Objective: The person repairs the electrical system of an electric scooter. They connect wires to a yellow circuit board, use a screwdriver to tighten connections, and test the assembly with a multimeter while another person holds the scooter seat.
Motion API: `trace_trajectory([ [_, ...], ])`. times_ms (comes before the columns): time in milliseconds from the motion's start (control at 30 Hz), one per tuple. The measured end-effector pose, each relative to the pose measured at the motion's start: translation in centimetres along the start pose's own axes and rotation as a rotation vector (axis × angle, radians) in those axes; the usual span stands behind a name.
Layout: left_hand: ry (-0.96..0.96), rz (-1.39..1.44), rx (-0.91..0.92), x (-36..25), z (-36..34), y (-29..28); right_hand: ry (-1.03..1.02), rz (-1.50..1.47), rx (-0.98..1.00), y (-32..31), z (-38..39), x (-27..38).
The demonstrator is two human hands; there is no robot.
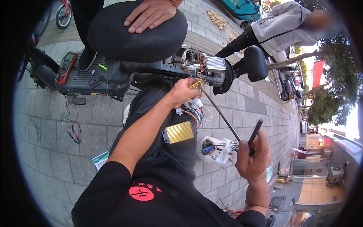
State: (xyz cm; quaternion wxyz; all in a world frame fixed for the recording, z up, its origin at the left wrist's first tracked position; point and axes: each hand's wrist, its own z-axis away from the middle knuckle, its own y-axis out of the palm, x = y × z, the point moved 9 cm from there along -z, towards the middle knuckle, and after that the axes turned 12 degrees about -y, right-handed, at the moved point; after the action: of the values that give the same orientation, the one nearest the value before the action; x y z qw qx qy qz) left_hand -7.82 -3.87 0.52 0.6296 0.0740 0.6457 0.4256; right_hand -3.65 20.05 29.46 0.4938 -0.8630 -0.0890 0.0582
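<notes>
My left hand [184, 94] is closed beside the exposed wiring of the scooter, pinching a small ridged yellow piece [195, 85]. My right hand [254, 159] grips a long-shafted tool [221, 113] with a black bar handle [256, 130]. Its thin metal shaft slants up to the left, the tip at the yellow piece; the exact contact is too small to tell. A silver finned box [215, 64] sits on the scooter [151, 70] next to bundled wires [191, 58]. On my lap lies a gold finned box [179, 132], with coloured wires and white connectors [197, 103] above it.
Another person's hand [151, 15] rests on the black seat [138, 32]. A red multimeter [68, 64] lies on the footboard, its leads [73, 126] hanging onto the paving. A white container [215, 157] with tools stands near my right hand. Someone in a grey jacket [280, 26] is at upper right.
</notes>
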Motion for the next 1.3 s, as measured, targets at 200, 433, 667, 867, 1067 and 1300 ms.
trace_trajectory([
  [200,0.061,0.015,0.029,-0.1,-0.1,0.0,0.093,0.005,-0.154,-0.3,-2.0,-1.3],
  [433,0.005,-0.025,0.003,0.4,-0.3,0.3,0.760,-0.995,-0.156,0.3,0.9,-6.7],
  [667,0.018,-0.065,-0.082,1.0,-0.7,-1.0,0.304,0.261,0.620,-0.2,-1.5,-3.3],
  [867,0.015,-0.090,-0.092,1.4,-1.3,-1.6,-0.330,0.713,0.600,1.9,-5.4,-0.4],
  [1067,0.026,-0.079,-0.044,0.9,-1.4,-0.9,-0.038,-0.052,1.059,5.2,-5.2,-2.8],
  [1300,0.078,-0.110,-0.056,0.9,-1.5,-1.0,0.859,-0.670,0.513,5.7,1.9,-6.7],
])
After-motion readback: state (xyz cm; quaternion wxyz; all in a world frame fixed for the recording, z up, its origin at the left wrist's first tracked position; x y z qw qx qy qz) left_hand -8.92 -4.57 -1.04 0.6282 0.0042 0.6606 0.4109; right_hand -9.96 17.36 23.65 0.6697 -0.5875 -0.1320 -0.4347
